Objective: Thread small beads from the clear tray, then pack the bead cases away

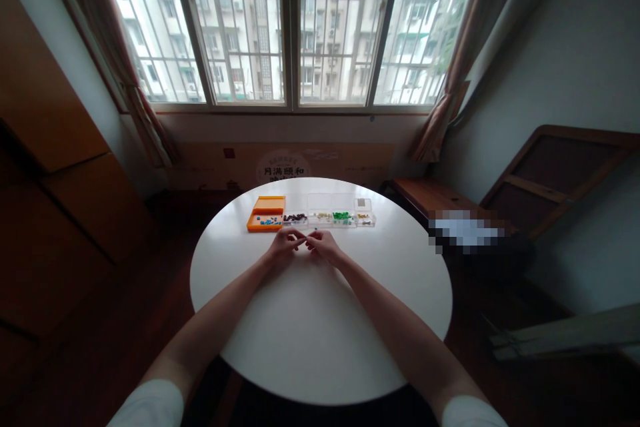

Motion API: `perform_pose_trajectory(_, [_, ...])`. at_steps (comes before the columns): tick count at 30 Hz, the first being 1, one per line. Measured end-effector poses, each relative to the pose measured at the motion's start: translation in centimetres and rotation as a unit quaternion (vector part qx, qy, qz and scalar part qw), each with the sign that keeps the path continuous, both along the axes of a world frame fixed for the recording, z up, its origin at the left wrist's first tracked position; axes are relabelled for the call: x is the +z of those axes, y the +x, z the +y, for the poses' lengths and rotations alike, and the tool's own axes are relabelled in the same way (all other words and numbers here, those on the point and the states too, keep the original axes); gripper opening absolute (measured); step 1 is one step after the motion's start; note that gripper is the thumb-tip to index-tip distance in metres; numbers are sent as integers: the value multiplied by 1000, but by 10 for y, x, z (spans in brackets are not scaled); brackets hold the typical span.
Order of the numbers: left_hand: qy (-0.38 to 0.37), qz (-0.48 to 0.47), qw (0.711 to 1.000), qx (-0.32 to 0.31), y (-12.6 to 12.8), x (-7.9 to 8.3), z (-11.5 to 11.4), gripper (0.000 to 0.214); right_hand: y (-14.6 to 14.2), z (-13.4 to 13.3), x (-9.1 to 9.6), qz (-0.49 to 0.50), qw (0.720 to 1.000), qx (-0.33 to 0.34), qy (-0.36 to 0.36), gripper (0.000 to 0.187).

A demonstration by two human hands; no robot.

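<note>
Over the white round table [320, 333], my left hand [285, 241] and my right hand [324, 244] meet fingertip to fingertip. Both have their fingers curled into a pinch. Whatever lies between them is too small to make out; a tiny dark speck shows at the right fingertips. Just beyond the left hand stands an open orange box [251, 223] with small blue pieces [270, 221]. Beside it, clear open boxes hold dark brown pieces [295, 217], pale pieces [323, 216], bright green pieces [343, 216] and small yellow pieces [363, 216].
Behind the table, a printed panel [340, 157] leans below a barred window [293, 27]. On the right are a wooden bench [425, 193] and a tilted wooden frame [555, 180]. Wooden cabinets [75, 207] stand at the left.
</note>
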State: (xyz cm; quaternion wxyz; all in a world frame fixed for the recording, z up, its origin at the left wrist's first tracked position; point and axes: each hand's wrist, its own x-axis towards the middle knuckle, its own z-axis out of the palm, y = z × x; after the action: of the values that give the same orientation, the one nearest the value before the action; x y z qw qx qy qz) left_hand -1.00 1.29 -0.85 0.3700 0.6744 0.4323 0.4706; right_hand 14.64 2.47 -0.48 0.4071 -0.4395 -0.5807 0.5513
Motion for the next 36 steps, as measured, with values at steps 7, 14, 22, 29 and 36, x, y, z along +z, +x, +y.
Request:
perform_pose_trajectory(7, [5,8,1000,-11,3,2,-2,34,6,-3,0,20,1000,15,8,14])
perform_pose_trajectory(14, [6,13,1000,-8,5,3,-3,33,8,-4,0,31,999,17,-10,17])
perform_pose_trajectory(22, [5,18,1000,-9,6,6,-5,33,9,-3,-1,23,999,16,-17,17])
perform_pose_trajectory(29, [8,6,1000,-22,6,0,4,33,10,-4,3,25,1000,1,-9,16])
perform_pose_trajectory(36, [27,22,999,-24,5,-4,12,32,9,-3,2,35,999,-7,-3,19])
